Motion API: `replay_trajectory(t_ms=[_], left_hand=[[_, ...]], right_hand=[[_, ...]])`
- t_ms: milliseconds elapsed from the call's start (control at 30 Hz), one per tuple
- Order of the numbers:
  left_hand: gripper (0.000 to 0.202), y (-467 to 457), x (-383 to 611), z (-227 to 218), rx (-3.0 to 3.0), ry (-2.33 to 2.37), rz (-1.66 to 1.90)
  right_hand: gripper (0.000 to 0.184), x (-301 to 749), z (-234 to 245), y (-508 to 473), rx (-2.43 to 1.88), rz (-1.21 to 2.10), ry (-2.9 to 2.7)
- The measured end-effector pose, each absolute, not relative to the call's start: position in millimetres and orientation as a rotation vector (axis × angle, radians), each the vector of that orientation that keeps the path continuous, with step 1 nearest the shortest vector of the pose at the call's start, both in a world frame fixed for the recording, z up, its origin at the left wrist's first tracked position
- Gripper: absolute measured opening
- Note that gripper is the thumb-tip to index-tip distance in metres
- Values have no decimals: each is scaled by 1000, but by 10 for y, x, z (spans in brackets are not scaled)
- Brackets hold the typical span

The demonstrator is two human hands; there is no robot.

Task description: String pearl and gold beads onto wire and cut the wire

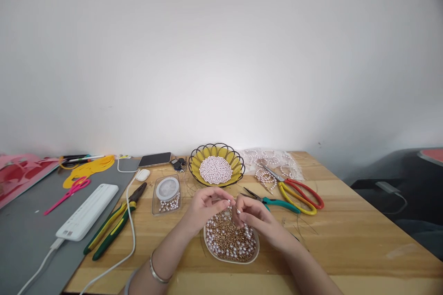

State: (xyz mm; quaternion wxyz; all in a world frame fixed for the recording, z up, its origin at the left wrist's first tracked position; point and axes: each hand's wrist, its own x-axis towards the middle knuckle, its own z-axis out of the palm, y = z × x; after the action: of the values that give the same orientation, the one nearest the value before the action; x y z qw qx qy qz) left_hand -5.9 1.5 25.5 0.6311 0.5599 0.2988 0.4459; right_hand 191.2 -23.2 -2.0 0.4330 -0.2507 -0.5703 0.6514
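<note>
Both hands meet over a white bowl [231,262] full of gold and pearly white beads [224,237]. My left hand [209,207] is closed in a pinch, with a tiny pale bead [229,202] at its thumb and fingertip. My right hand [256,215], also pinching, has a small white pearl bead [238,212] between thumb and forefinger. Below its fingers, a short row of larger pearls [248,231] shows against the bowl's contents; whether it hangs from the hand I cannot tell. Any thread between the hands is too fine to make out.
A yellow basket [194,173] of pearls stands behind the bowl. Teal-handled pliers [282,205] and red-yellow scissors [297,196] lie right, near bead strands [266,177]. Left are a clear box [155,200], green-yellow pliers [116,223], a white cable [133,239] and a power bank [86,212].
</note>
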Motion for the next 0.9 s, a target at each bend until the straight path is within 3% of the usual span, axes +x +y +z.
replay_trajectory(t_ms=[900], left_hand=[[23,14,-69,239,1313,572,1029]], right_hand=[[35,1894,31,-248,-722,1532,-1527]])
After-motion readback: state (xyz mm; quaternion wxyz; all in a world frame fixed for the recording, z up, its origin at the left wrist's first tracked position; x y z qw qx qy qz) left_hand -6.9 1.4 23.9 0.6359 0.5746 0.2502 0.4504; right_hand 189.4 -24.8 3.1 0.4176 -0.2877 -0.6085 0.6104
